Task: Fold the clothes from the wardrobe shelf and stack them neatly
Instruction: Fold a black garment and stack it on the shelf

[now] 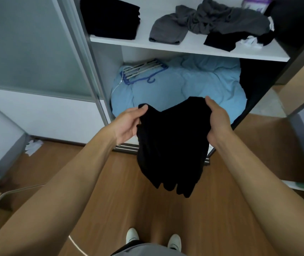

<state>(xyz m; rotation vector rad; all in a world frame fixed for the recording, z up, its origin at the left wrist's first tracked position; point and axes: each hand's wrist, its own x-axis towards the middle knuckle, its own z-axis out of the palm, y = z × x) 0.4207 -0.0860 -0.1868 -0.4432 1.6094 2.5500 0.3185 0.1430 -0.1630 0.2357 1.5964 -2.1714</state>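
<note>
wardrobe shelf (pixel 184 48), white, is seen at top of view. on it, left: folded black stack (pixel 110 17), squared up. mid: grey garment (pixel 167 30) laid loose, touching a crumpled dark grey pile (pixel 221 17) to its right. black item (pixel 219 40) is tucked under the pile's front, near shelf lip. white scrap (pixel 250 41) is seen at right end. purple-white packet (pixel 256 3) at back, partly cut off by frame edge.

below shelf: light blue duvet (pixel 193 84) is stuffed in the lower compartment, w/ a bundle of hangers (pixel 142 71) laid on its back-left part. frosted sliding door (pixel 27 43) is stood at left, door rails (pixel 127 149) at floor level. wood floor (pixel 119 191) underfoot. crumpled white paper (pixel 34 146) is seen by door base, left. white shoes (pixel 132 235) at bottom.

black garment (pixel 173 148) is held in the air in front of lower compartment, below shelf level, above floor. duvet's front edge and part of the rails are hidden by it. its top edge is pinched at 2 spots. left grip (pixel 129 124) is on the left corner, thumb on top, fingers curled behind fabric. right grip (pixel 217 122) is on the right corner, thumb over edge, fingers hidden by cloth. top edge sags btw the grips and the rest is hung down in bunched folds. garment type can't be told, too dark.
</note>
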